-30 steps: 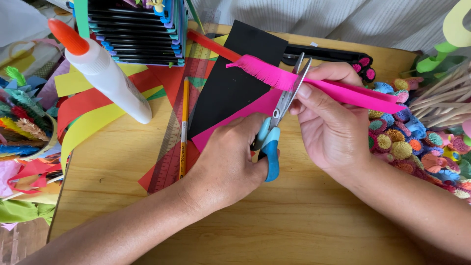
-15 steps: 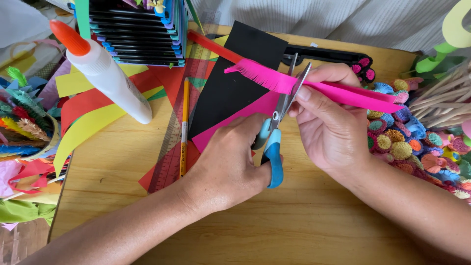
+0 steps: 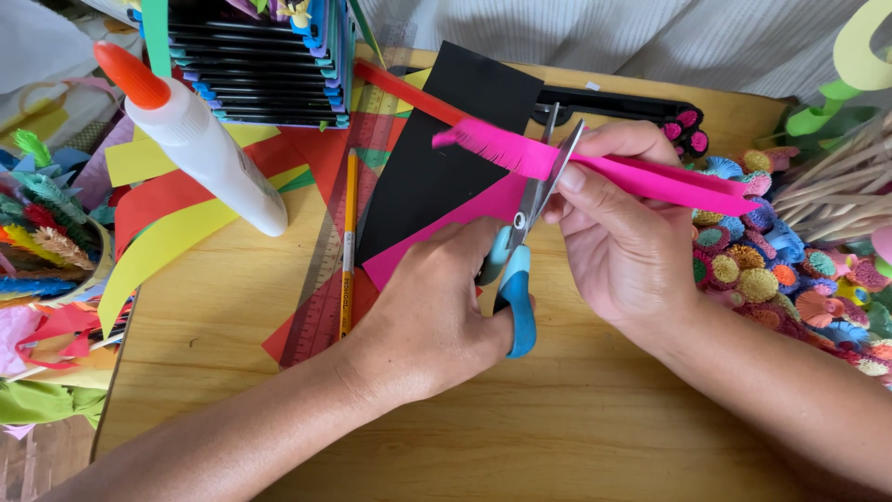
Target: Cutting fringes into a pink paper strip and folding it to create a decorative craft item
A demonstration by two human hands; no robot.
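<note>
A wooden table fills the frame. At centre, the left hand grips blue-handled scissors, blades parted around a fringed pink paper strip. The right hand pinches that strip, centre right. A glue bottle stands upper left

Scissors blades have opened wider astride the pink strip

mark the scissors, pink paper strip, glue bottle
scissors [image 3: 517, 296], head view, blue handle.
pink paper strip [image 3: 669, 182], head view, uncut stretch right of the blades.
glue bottle [image 3: 218, 158], head view, white body.
</note>
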